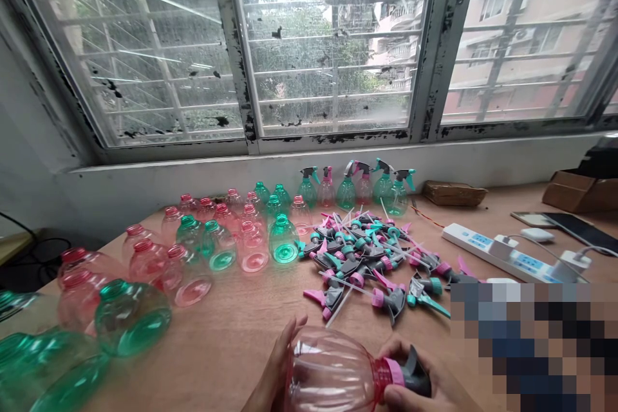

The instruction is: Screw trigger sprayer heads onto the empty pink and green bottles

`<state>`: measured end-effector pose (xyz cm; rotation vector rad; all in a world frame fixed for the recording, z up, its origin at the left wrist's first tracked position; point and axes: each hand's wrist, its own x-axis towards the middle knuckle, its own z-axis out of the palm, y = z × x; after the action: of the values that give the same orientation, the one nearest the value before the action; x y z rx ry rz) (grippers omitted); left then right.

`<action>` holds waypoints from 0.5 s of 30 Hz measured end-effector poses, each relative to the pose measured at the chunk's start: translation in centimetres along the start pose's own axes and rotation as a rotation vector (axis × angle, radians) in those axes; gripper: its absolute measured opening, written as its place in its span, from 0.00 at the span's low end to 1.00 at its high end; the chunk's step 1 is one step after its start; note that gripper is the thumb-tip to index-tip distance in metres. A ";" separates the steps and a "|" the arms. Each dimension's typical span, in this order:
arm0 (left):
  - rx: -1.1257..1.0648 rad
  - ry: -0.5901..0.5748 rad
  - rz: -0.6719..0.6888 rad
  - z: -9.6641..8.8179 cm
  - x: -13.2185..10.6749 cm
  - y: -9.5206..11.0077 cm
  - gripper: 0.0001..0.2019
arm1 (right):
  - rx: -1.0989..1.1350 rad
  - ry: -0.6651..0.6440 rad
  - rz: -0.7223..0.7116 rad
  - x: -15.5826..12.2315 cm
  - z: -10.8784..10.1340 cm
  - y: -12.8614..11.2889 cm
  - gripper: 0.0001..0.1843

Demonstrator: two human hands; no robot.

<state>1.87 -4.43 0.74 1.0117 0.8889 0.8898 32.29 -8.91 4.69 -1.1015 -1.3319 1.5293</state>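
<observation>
At the bottom centre I hold a clear pink spray bottle (328, 373) lying on its side over the wooden table (232, 328). My left hand (275, 367) wraps round the bottle's rounded body. My right hand (425, 386) grips the grey and pink trigger head (410, 370) fitted at the bottle's neck. Both hands are closed on these parts.
A heap of loose trigger heads (367, 251) lies ahead. Several empty pink and green bottles (217, 238) stand and lie at left. Assembled spray bottles (357, 187) line the wall under the window. A white power strip (512, 257), cardboard boxes (454, 193) and a phone (574, 225) sit at right.
</observation>
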 end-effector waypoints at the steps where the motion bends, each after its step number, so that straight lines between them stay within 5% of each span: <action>1: -0.011 0.029 0.010 0.1 -0.1 -0.1 0.36 | -0.007 0.000 0.004 0.0 0.0 0.1 0.39; 15: 0.013 -0.016 0.110 0.8 -1.5 0.8 0.38 | -0.007 -0.006 0.008 0.0 -0.1 0.2 0.39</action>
<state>1.91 -5.82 2.01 1.0863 0.8330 0.9685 32.39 -8.94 4.49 -1.1094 -1.3390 1.5358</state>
